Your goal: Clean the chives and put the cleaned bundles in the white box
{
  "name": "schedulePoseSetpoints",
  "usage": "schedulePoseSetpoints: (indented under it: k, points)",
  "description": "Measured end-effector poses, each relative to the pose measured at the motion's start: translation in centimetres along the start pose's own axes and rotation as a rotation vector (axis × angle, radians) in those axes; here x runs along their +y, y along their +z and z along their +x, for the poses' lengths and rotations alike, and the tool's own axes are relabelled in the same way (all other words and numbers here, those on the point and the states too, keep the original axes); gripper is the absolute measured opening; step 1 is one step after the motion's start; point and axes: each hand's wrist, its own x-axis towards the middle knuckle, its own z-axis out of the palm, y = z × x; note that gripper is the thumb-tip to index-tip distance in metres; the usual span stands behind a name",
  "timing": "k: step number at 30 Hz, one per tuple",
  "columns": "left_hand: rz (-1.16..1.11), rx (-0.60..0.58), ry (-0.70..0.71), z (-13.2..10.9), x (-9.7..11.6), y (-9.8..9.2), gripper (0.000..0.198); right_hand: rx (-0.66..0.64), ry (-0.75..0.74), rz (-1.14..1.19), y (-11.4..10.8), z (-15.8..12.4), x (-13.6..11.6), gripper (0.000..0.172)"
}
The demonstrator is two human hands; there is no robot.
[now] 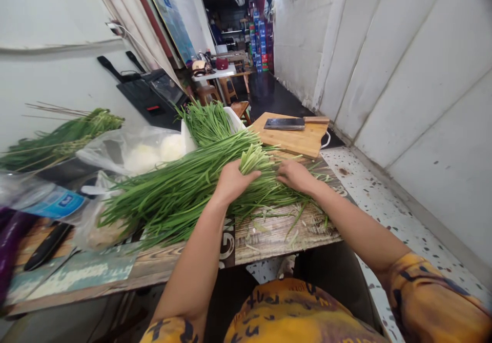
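A large pile of long green garlic chives lies across the table. My left hand is closed around a bunch of chives, whose pale cut ends stick up past the thumb. To its right, my right hand is closed with fingertips pinched together at the stem ends of the pile. What those fingertips hold, if anything, is too small to make out. Loose scraps of stem and leaf lie on the table in front of the pile.
Behind the pile stand a white bin of chives and a wooden cutting board bearing a cleaver. At left are a plastic bag with white round things, a water bottle, a black-handled knife and purple eggplants.
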Motion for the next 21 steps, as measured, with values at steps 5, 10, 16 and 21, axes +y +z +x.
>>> schedulePoseSetpoints:
  k: [5,10,16,21]
  points:
    - [0.065,-0.052,0.08,0.0,0.1,0.0,0.029,0.206,0.047,0.249,-1.6,0.0,-1.1,0.017]
    - [-0.015,-0.17,0.086,0.0,0.1,0.2,0.028,0.257,0.262,0.598,-2.2,0.0,-1.9,0.029]
    - [-0.009,-0.186,0.038,0.0,0.2,0.3,0.029,0.255,0.402,0.77,-2.0,0.0,-2.8,0.037]
    - [-0.075,-0.181,0.036,0.0,0.1,0.4,0.028,0.169,0.263,0.856,-0.7,0.2,-3.5,0.031]
